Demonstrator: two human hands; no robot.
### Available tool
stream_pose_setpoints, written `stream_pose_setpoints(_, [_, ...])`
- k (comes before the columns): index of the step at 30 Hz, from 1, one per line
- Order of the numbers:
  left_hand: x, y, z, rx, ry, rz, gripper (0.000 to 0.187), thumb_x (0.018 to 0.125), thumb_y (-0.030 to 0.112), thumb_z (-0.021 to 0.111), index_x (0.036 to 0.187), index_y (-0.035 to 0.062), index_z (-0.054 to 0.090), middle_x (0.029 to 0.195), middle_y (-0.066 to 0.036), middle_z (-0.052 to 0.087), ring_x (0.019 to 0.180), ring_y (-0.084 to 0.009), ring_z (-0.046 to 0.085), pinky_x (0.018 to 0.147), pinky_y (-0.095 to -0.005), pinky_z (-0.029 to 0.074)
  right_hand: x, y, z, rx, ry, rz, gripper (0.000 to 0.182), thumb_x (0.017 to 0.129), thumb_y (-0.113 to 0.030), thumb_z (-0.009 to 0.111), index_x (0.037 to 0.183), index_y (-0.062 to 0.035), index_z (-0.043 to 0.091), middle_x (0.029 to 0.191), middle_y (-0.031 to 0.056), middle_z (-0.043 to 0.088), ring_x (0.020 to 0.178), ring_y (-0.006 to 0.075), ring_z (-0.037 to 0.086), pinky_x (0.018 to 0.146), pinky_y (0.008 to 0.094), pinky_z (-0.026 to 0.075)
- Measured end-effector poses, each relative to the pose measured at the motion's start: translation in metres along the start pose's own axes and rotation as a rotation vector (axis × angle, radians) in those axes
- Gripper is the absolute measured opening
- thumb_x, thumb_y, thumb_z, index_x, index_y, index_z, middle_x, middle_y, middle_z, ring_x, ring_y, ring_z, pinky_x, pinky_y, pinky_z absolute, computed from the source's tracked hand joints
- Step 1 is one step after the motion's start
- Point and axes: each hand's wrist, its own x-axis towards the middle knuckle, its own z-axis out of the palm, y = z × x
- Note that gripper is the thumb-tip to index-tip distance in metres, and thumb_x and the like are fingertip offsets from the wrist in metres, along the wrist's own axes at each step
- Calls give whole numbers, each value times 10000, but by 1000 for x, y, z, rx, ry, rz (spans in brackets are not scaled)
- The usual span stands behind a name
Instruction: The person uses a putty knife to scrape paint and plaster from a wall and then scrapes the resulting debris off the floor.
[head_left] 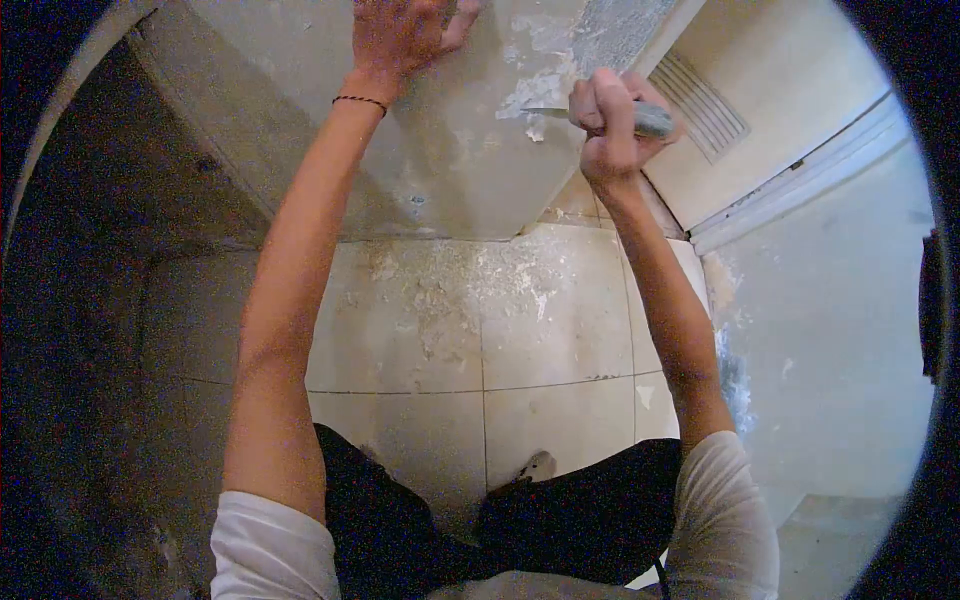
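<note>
My right hand (615,125) is closed around the grey handle of a scraper (652,121). Its thin blade points left and meets the wall (430,150) at a patch of flaking paint (535,95). A loose flake hangs just below the blade. Up at the top edge of the view, my left hand (405,35) is close against the same wall, left of the patch. Its fingers are blurred and partly cut off by the frame. A thin dark cord circles the left wrist.
Paint chips and dust lie on the tiled floor (400,350) below the wall. To the right stands a pale door (790,80) with a slatted vent (700,105) and a frame. A worn, peeling wall (820,330) runs down the right side. My shoe (540,465) shows between dark-clothed legs.
</note>
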Motion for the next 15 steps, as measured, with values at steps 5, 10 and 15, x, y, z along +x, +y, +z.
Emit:
stream_pose_setpoints(5, [9,3,-10,22,21,11,704,897,314,493,1571,145,379,1615,-175,324,1488,-333,296,1246,-539,86,-14,20,0,-11,-19,116,351,948,-6,564,632,-66,425,565,-6,435,474,73,383,434,262,281])
stream_pose_setpoints(10, [2,-2,7,54,18,5,680,921,347,462,1568,154,386,1617,-171,322,1489,-335,292,1246,-531,78,-12,3,1,1,-25,-29,358,945,1,568,627,-66,418,562,-16,423,469,73,392,429,266,286])
stream_pose_setpoints(15, [1,-1,9,30,44,9,676,926,358,454,1568,155,389,1618,-165,323,1494,-333,284,1245,-525,76,-26,29,-14,-193,-51,24,350,943,-6,582,637,-67,425,560,-20,412,463,79,396,422,274,295])
